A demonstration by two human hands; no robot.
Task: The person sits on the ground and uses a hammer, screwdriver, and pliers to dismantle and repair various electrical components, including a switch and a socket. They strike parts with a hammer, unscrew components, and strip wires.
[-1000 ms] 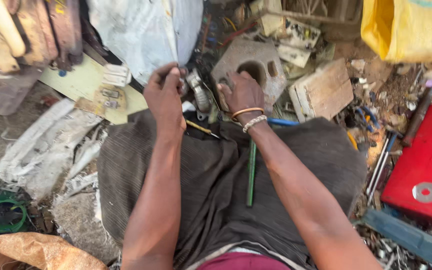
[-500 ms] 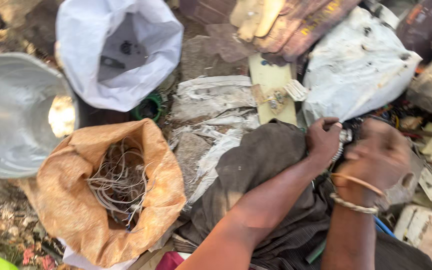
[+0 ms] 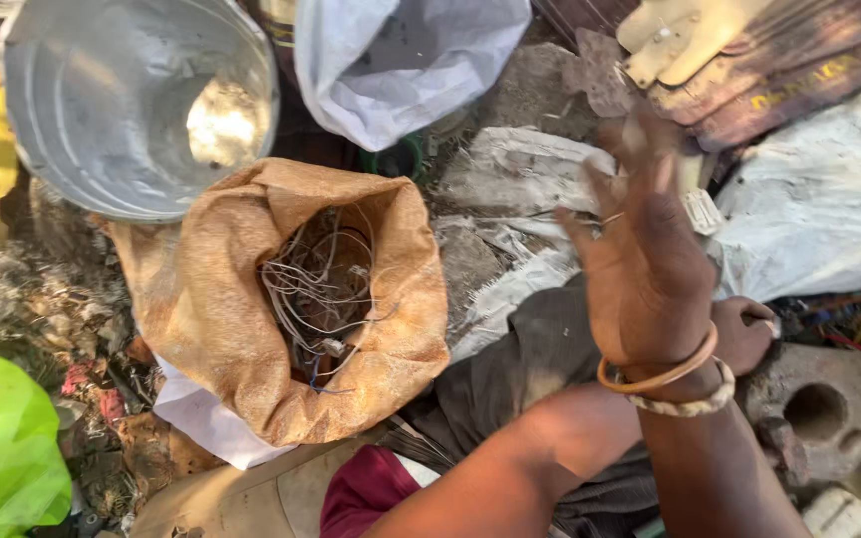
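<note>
Hovering in mid-air just right of the brown sack (image 3: 251, 299), the right hand (image 3: 640, 259) is spread wide, fingers splayed and blurred, with nothing visibly held; two bangles (image 3: 670, 384) ring its wrist. The left hand (image 3: 749, 334) sits lower and further right, mostly hidden behind the right wrist, curled against the grey cloth (image 3: 540, 359) over the lap, beside a grey block with a round hole (image 3: 814, 408); whether it grips anything I cannot tell. The sack stands open at the near left of centre, its mouth rolled down, and inside lies a loose tangle of thin wires (image 3: 316, 289), pale and coppery, with a small connector among them. That wire looks light, springy and prone to snagging on itself, so a bunch would likely come up as a clump rather than strand by strand; pinching a gathered handful near the middle of the tangle seems the surest hold, while the sack itself is soft woven stuff that would slump if pulled by one edge, better taken at the rolled rim. Far left sits a dented metal basin (image 3: 122, 100), and beside it, far centre, a white plastic bag (image 3: 401, 60) gapes open. A bright green bag (image 3: 2, 448) fills the near left corner, and crumpled white sheeting (image 3: 819, 219) lies to the right among scrap on the ground.
</note>
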